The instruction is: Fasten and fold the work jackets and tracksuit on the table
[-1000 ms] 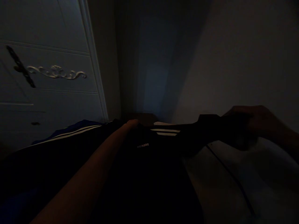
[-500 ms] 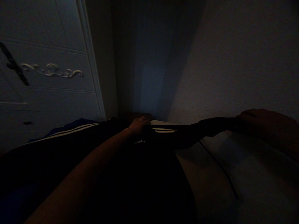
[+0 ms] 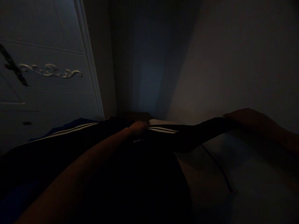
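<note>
A black garment (image 3: 140, 174) with pale double stripes along its sleeves and small pale lettering on it lies spread out in dim light. My left hand (image 3: 139, 127), with a ring on one finger, is closed on the garment near the stripes, above the lettering. At the right, my right hand (image 3: 243, 117) grips the end of the right sleeve, which is stretched out sideways and lifted. The fingertips of my right hand are dark and partly hidden.
Blue fabric (image 3: 80, 120) shows behind the garment's left side. A thin dark cord (image 3: 218, 165) lies on the pale surface at the right. A white door (image 3: 51, 102) with a dark handle stands left, a wall (image 3: 221, 62) behind.
My left hand's fingers have curled in on the fabric. My right hand has moved slightly left with the sleeve end, and the sleeve sags a little more.
</note>
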A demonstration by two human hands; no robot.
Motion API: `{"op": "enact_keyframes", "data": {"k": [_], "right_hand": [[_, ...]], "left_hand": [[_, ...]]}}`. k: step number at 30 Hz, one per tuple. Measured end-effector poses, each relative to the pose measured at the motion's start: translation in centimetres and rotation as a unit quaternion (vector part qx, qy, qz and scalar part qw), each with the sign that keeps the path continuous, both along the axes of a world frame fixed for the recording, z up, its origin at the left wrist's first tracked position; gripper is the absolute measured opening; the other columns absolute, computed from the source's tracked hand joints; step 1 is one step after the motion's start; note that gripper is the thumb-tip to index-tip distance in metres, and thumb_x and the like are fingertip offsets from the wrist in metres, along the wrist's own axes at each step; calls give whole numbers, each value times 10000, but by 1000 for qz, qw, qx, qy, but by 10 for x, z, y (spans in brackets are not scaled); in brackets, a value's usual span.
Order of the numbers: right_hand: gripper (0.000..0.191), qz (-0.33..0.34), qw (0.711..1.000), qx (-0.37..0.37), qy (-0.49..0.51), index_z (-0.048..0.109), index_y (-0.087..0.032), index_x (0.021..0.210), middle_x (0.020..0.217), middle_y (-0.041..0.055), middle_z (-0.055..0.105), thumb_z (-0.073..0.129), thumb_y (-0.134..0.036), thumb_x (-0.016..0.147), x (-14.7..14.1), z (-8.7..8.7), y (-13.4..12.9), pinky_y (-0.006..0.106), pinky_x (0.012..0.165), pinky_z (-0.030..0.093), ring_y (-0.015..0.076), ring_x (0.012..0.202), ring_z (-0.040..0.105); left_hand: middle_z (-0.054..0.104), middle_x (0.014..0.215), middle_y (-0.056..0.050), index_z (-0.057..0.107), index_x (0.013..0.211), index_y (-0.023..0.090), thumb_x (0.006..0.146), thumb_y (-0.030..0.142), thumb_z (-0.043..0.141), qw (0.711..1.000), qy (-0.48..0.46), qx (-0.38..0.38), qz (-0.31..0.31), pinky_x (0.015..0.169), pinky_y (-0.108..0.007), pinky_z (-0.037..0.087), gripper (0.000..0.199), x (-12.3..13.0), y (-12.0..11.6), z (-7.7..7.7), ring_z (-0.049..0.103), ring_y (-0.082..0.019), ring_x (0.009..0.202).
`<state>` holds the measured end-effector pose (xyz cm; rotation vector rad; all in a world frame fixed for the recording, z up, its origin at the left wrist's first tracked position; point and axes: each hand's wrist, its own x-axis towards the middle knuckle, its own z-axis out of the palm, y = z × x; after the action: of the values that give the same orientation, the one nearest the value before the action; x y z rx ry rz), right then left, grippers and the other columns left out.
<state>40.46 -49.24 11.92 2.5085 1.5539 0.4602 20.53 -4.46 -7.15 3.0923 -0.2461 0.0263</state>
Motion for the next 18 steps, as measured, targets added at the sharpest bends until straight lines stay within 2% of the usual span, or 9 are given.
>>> {"op": "enact_keyframes", "data": {"k": [2, 4, 7, 9, 11, 14, 16, 18], "right_hand": [[376, 32, 998, -14, 56, 713, -235, 1115, 1097, 112, 692, 488, -243, 813, -8, -17, -3, 392, 898, 478, 244, 981, 648], [393, 55, 985, -54, 155, 718, -289, 1136, 1143, 87, 686, 505, -215, 814, -23, -36, -4, 370, 924, 497, 239, 1032, 654], [460, 37, 932, -133, 337, 700, -331, 1190, 1232, 49, 655, 635, -229, 746, -52, -57, -4, 323, 960, 512, 258, 1132, 631], [570, 18, 900, -157, 407, 626, -325, 1301, 1310, 34, 604, 655, -253, 736, -68, -67, 1, 339, 1023, 478, 269, 1200, 588], [592, 17, 895, -140, 424, 583, -291, 1353, 1358, 44, 565, 625, -291, 763, -78, -80, 8, 395, 1082, 425, 284, 1248, 549], [558, 43, 903, -105, 414, 595, -215, 1337, 1362, 88, 560, 570, -305, 787, -88, -105, 21, 440, 1106, 390, 290, 1260, 535], [560, 60, 900, -123, 413, 577, -167, 1344, 1353, 109, 565, 518, -265, 796, -93, -120, 29, 425, 1105, 391, 270, 1252, 540], [557, 65, 891, -155, 421, 574, -138, 1335, 1329, 116, 581, 487, -235, 794, -96, -127, 32, 405, 1086, 409, 255, 1222, 560]], "left_hand": [[648, 1165, -136, 682, 1043, 181, 768, 201, 567, 1000, 21, -3, -20, 956, -402, 438, 300, -7, 2, 1, 581, -304, 1122], [664, 1143, -124, 698, 990, 180, 754, 247, 605, 998, 60, -12, -29, 925, -380, 457, 262, -12, 2, -1, 602, -292, 1081], [718, 961, -88, 714, 915, 175, 836, 344, 539, 992, 120, -35, -22, 761, -314, 500, 256, -13, -2, -2, 664, -223, 843], [725, 968, -82, 708, 976, 173, 929, 344, 392, 990, 126, -55, -18, 733, -286, 494, 363, -10, -7, -1, 668, -193, 816], [702, 1117, -74, 668, 1124, 197, 965, 337, 334, 991, 110, -75, -26, 802, -270, 479, 395, -6, -14, 1, 659, -181, 938], [602, 1336, -47, 577, 1296, 268, 910, 399, 513, 991, 77, -82, -71, 953, -281, 425, 412, -2, -27, 0, 578, -197, 1166], [561, 1388, -58, 564, 1323, 275, 840, 390, 635, 991, 45, -63, -110, 1016, -314, 392, 501, -1, -36, -5, 528, -226, 1241], [593, 1347, -72, 606, 1285, 262, 802, 328, 687, 991, 12, -53, -124, 1024, -331, 393, 494, -1, -45, -13, 543, -238, 1221]]}}
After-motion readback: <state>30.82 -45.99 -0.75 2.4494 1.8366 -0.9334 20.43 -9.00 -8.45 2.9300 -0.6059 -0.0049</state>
